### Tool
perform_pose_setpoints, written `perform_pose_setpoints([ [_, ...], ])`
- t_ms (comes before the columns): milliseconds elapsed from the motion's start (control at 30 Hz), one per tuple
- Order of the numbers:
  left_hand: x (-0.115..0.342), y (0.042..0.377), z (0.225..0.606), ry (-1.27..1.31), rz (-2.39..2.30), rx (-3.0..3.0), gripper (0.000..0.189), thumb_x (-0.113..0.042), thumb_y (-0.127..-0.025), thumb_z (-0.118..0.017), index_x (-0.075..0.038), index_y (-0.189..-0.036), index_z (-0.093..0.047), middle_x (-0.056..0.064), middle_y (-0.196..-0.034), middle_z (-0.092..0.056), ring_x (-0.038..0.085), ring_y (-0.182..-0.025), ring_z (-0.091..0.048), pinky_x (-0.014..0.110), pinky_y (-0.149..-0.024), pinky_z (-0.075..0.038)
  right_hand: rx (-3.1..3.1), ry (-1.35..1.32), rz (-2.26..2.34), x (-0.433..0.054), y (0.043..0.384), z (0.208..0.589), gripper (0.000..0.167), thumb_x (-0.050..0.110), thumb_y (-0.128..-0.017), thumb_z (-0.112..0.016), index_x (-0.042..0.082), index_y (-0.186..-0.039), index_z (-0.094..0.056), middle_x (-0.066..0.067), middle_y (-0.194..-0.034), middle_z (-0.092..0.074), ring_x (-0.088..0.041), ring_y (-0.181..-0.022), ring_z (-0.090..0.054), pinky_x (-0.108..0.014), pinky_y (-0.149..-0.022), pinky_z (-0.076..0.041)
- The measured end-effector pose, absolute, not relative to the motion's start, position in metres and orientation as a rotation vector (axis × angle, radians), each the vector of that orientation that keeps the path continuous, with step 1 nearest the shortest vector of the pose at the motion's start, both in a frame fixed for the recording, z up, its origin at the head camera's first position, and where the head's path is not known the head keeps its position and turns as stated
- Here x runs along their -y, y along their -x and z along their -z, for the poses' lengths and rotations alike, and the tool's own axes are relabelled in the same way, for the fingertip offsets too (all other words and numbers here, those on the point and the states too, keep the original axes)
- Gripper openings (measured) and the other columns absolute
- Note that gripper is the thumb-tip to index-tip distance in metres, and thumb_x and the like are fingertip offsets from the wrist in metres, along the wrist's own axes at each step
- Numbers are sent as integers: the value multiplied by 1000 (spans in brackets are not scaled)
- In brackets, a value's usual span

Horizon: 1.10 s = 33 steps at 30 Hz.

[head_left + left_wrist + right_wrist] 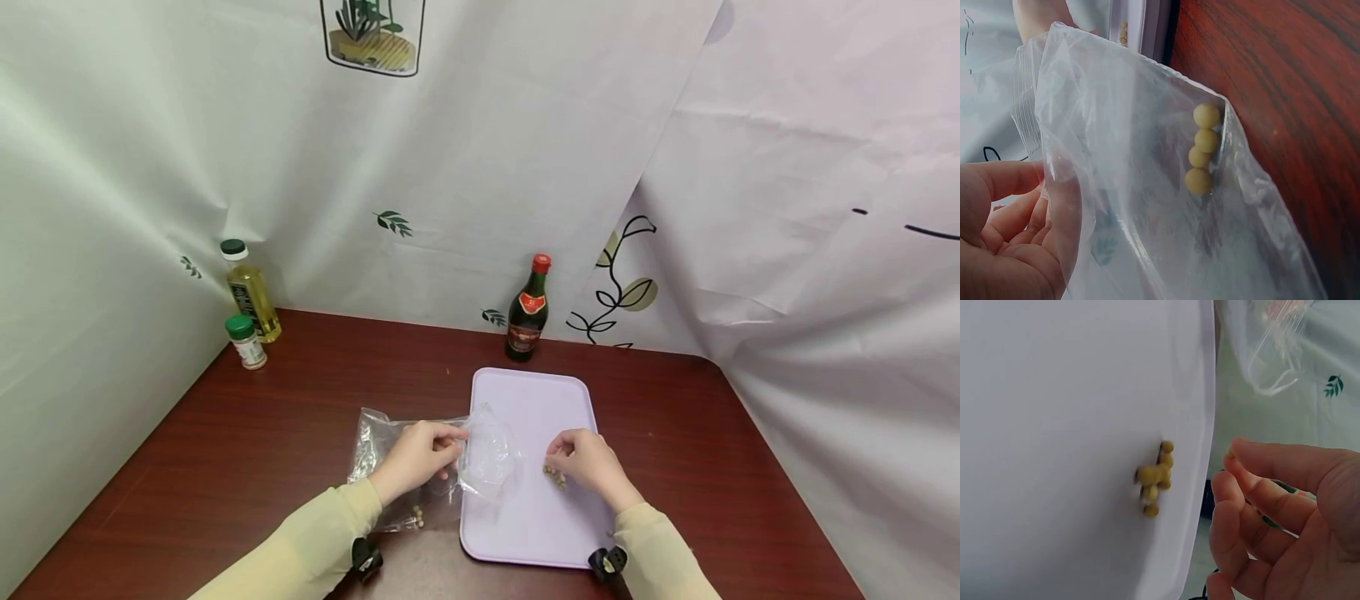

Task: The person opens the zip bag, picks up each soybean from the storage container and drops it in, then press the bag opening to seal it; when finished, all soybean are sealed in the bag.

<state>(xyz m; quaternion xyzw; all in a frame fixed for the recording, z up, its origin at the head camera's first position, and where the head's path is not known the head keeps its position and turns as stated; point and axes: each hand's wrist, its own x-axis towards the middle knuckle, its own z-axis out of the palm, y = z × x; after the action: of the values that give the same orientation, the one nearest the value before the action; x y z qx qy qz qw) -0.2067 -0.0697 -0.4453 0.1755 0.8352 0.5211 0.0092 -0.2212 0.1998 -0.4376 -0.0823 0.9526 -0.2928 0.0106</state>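
My left hand (420,457) pinches the rim of a clear plastic zip bag (372,442), holding its mouth apart over the tray's left edge. In the left wrist view, several small yellowish balls (1199,182), resembling soybeans, lie inside at the bag's lower corner. Over the right part of a pale lilac tray (525,396), my right hand (590,465) has thumb and index finger pinched together. A speck of yellow ball (1230,452) shows between those fingertips in the right wrist view. Below that hand, a small cluster of similar balls (1155,475) rests on the tray.
A dark green bottle with a red cap (527,312) stands behind the tray. An oil bottle (253,296) and a green-capped jar (246,343) stand at the back left of the dark red wooden table (300,400). Patterned white cloth (480,167) hangs around it.
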Motion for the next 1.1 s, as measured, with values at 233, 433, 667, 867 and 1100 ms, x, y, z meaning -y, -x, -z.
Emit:
perform_pose_setpoints([
  [233,69,208,446,-566,-1609,-2623,23,3,-83,-62,8,-105,-67,9,-70,-68,12,-46,-58,22,-42,-49,-2879,362,1072,-191,219,434,7,9,-76,-72,11,-72,-67,6,-59,-54,-6,-52,-48,-21,-48,-41],
  [433,69,210,445,-574,-1614,-2618,23,4,-84,-61,8,-105,-67,8,-67,-66,13,-47,-58,22,-43,-49,-2883,397,1135,-186,219,434,6,11,-76,-74,11,-75,-68,6,-61,-55,-5,-54,-48,-20,-49,-41],
  [667,67,209,445,-570,-1609,-2613,23,4,-83,-61,8,-105,-67,8,-68,-66,12,-46,-57,22,-43,-49,-2850,404,1142,-179,217,433,6,13,-78,-73,13,-76,-68,7,-61,-53,-5,-50,-47,-22,-43,-41],
  [867,66,209,444,-559,-1600,-2624,23,3,-83,-62,7,-105,-68,7,-68,-66,11,-46,-57,22,-43,-49,-2838,457,1141,-175,216,432,5,13,-79,-72,12,-76,-69,5,-63,-54,-7,-54,-47,-21,-45,-41],
  [1100,65,209,445,-564,-1602,-2611,23,3,-84,-61,7,-105,-68,7,-67,-66,10,-47,-57,22,-43,-49,-2839,457,1119,-175,215,433,6,14,-78,-73,12,-76,-68,5,-63,-54,-7,-57,-48,-20,-49,-40],
])
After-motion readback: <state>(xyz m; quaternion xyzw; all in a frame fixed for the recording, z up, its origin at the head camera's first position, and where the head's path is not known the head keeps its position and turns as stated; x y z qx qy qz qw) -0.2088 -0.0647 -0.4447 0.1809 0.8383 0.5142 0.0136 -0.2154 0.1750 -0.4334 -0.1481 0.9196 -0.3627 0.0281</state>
